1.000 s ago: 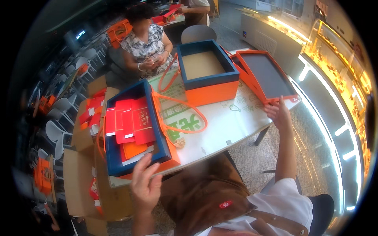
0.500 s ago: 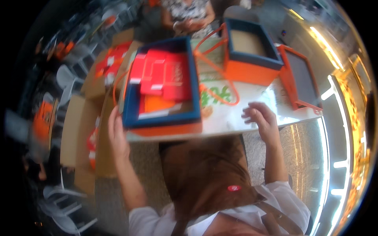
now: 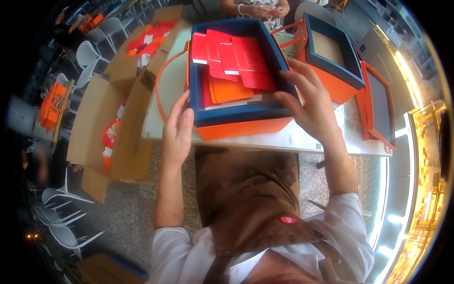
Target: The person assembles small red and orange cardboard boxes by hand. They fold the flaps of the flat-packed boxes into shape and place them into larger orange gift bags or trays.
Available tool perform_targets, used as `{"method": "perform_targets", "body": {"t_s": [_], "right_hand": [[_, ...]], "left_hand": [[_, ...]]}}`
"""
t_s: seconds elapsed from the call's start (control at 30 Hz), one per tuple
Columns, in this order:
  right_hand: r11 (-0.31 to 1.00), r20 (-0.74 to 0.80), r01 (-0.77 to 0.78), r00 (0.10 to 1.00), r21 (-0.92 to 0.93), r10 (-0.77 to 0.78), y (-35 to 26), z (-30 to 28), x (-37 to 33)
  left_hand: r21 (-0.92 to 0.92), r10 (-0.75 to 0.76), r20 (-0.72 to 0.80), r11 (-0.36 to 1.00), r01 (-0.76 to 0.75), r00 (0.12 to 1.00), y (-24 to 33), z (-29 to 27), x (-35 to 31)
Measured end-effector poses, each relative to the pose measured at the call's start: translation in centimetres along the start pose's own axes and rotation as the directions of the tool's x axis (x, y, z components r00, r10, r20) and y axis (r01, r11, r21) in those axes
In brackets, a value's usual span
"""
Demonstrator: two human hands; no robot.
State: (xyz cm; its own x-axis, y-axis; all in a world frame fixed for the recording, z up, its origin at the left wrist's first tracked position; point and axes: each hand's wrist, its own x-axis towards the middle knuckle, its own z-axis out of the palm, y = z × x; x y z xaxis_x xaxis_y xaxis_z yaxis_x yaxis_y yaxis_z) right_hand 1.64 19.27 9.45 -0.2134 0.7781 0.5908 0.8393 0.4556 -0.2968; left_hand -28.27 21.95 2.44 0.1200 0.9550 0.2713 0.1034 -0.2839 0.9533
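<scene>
A gift box (image 3: 227, 128), orange outside with a dark blue inner rim, stands tilted in the view near the table's front edge. Inside it lie several flat red folded cartons (image 3: 241, 59) and an orange card piece (image 3: 227, 90). My left hand (image 3: 178, 125) is at the box's left front corner, fingers straight and thumb up, beside the orange wall. Over the right rim, my right hand (image 3: 309, 102) has its fingers apart, the tips at or close to the blue edge. An orange cord handle (image 3: 160, 90) loops out on the left.
Behind to the right stands another orange and blue box (image 3: 326, 75), with an orange grey-lined lid (image 3: 378, 102) beside it. Left of the table (image 3: 153, 123) are open cardboard cartons (image 3: 94, 128) holding red and orange pieces. Another person's hands (image 3: 267, 12) are across the table.
My right hand has come from above the bare tabletop to the box's right rim. My left hand stays by its left side. The whole view has shifted, and the box appears farther right.
</scene>
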Motion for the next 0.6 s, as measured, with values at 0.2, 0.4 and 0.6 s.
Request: {"method": "perform_targets", "body": {"t_s": [0.2, 0.4, 0.6], "right_hand": [[0.966, 0.486, 0.003, 0.865, -0.258, 0.127, 0.4, 5.6, 8.1], [0.94, 0.559, -0.01, 0.801, -0.341, 0.212, 1.4, 7.6, 9.1], [0.9, 0.421, -0.099, 0.858, -0.425, 0.293, 1.5, 7.0, 9.1]], "left_hand": [[0.005, 0.01, 0.013, 1.0, -0.01, 1.0, -0.9, 0.3, 0.6], [0.109, 0.004, 0.028, 0.994, -0.007, 1.0, 0.4, 0.6, 0.6], [0.078, 0.075, 0.029, 0.994, -0.077, 0.997, 0.1, 1.2, 0.2]]}}
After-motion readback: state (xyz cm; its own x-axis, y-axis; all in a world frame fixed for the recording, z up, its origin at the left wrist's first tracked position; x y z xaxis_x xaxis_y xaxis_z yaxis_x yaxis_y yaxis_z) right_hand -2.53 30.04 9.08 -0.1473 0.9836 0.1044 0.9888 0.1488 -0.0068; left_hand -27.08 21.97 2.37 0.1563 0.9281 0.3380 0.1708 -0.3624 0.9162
